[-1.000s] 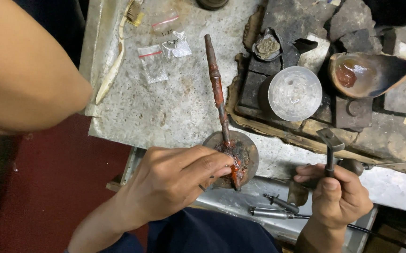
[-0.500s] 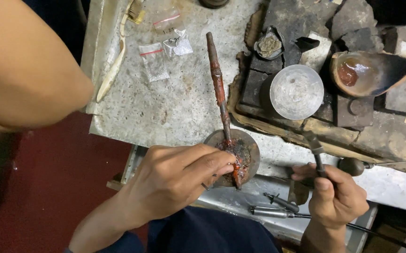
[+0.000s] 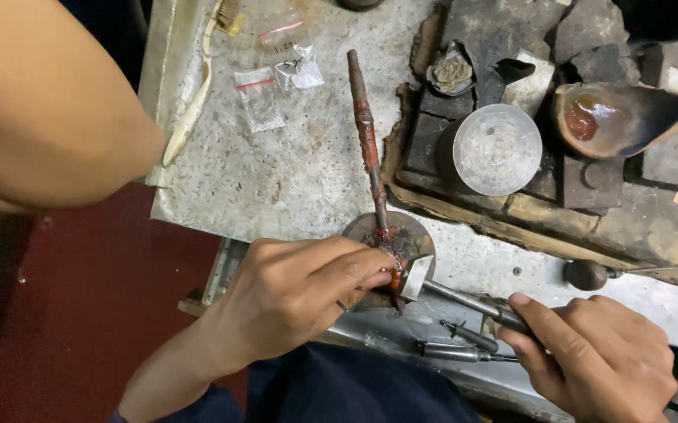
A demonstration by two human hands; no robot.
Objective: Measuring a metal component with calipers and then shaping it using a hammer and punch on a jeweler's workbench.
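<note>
On the round wooden peg (image 3: 401, 239) at the bench edge, my left hand (image 3: 300, 301) is pinching the red waxy stick (image 3: 366, 141), and my right hand (image 3: 589, 352), gripping a small hammer (image 3: 464, 298), is now bringing its head down beside my left fingertips, so tapping is starting.

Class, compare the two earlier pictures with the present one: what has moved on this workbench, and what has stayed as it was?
The right hand has swung its small hammer down from upright, so the head now lies against the work beside the left hand's fingers. Nothing was picked up or let go. The left hand still pinches the red-coated stick on the round block; the metal cup and small bags have not moved.
</note>
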